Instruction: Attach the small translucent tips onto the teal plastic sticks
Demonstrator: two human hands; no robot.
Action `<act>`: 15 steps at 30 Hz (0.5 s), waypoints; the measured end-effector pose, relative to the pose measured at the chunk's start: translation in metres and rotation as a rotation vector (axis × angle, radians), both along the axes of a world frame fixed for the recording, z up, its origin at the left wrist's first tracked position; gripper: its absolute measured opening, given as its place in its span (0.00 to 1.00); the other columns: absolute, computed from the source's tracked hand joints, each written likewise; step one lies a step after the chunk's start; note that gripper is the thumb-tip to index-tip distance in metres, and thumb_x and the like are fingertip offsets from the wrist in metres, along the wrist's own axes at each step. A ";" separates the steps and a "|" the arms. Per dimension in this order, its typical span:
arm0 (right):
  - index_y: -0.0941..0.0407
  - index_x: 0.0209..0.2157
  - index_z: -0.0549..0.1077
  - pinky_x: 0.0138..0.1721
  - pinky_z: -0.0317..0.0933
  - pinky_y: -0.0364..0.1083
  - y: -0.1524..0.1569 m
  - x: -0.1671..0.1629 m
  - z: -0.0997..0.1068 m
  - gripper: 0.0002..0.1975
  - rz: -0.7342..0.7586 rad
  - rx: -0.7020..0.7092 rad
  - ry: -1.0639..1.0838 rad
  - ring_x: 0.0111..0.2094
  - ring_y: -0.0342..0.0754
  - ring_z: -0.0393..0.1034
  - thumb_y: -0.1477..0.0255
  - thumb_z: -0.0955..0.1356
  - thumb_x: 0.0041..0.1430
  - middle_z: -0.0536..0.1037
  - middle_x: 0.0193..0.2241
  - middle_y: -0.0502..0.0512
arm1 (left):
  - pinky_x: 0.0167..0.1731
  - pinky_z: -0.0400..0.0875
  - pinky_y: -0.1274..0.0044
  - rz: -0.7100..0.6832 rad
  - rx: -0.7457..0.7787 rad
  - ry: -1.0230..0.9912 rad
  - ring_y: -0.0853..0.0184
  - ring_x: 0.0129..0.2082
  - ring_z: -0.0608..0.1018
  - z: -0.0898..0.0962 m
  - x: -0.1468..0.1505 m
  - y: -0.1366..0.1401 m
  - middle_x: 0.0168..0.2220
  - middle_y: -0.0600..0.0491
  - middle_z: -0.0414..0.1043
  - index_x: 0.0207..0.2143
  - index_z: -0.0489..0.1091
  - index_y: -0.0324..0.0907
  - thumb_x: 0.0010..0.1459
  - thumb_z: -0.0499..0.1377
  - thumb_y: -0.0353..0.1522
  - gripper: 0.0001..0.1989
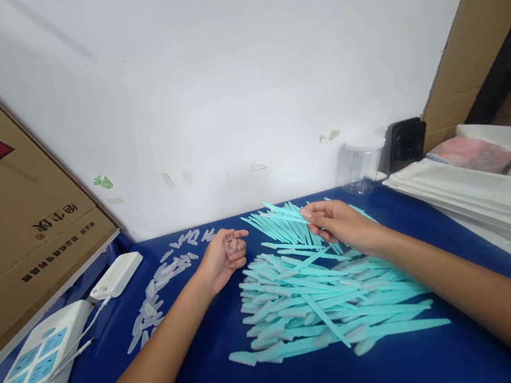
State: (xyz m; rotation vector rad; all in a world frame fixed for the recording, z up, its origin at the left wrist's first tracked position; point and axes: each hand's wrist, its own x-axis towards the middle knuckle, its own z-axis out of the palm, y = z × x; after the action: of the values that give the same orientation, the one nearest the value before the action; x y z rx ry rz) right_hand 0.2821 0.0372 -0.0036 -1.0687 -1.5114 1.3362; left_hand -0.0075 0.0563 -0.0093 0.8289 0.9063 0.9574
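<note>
My right hand (330,222) pinches a slim teal eyebrow razor (281,210) by one end, its other end pointing left and up; whether a second lies with it I cannot tell. Half curled, my left hand (226,255) holds what look like small clear caps (233,244) against the palm, its index finger stretching right. Below both hands spreads a large pile of teal razors (307,298) with whitish covers on their left ends. Behind it lies a slanted row of more razors (274,227), partly hidden by my right hand. Loose translucent caps (171,268) are scattered left of my left hand.
A power strip (29,372) and a white adapter (118,275) with cables lie at the left, beside a cardboard box (17,204). At the back right stand a clear jar (362,162) and a black object (406,141). White sheets (473,200) are stacked at the right.
</note>
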 end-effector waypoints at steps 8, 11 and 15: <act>0.56 0.35 0.72 0.20 0.47 0.38 -0.002 0.000 0.001 0.21 0.052 -0.024 -0.014 0.21 0.37 0.57 0.51 0.71 0.61 0.71 0.25 0.47 | 0.20 0.56 0.83 -0.083 0.150 0.038 0.76 0.22 0.62 0.001 0.001 -0.007 0.35 0.49 0.71 0.54 0.70 0.34 0.58 0.65 0.27 0.21; 0.56 0.37 0.73 0.20 0.47 0.38 -0.001 0.002 0.000 0.21 0.065 -0.024 -0.023 0.21 0.37 0.56 0.51 0.71 0.61 0.71 0.25 0.47 | 0.19 0.52 0.83 -0.103 0.230 0.124 0.78 0.21 0.58 0.001 0.001 -0.006 0.39 0.46 0.75 0.51 0.69 0.36 0.61 0.66 0.35 0.19; 0.57 0.40 0.74 0.20 0.49 0.38 -0.001 0.002 0.000 0.21 0.077 -0.013 -0.070 0.21 0.37 0.58 0.51 0.70 0.63 0.71 0.25 0.47 | 0.17 0.46 0.84 -0.045 0.288 0.158 0.80 0.18 0.52 0.000 0.000 -0.004 0.36 0.47 0.77 0.40 0.66 0.39 0.62 0.65 0.42 0.17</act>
State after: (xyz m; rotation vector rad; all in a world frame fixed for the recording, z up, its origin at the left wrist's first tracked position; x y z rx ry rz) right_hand 0.2845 0.0361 -0.0033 -1.0849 -1.6122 1.3751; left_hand -0.0071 0.0525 -0.0095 1.1784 0.8927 1.0072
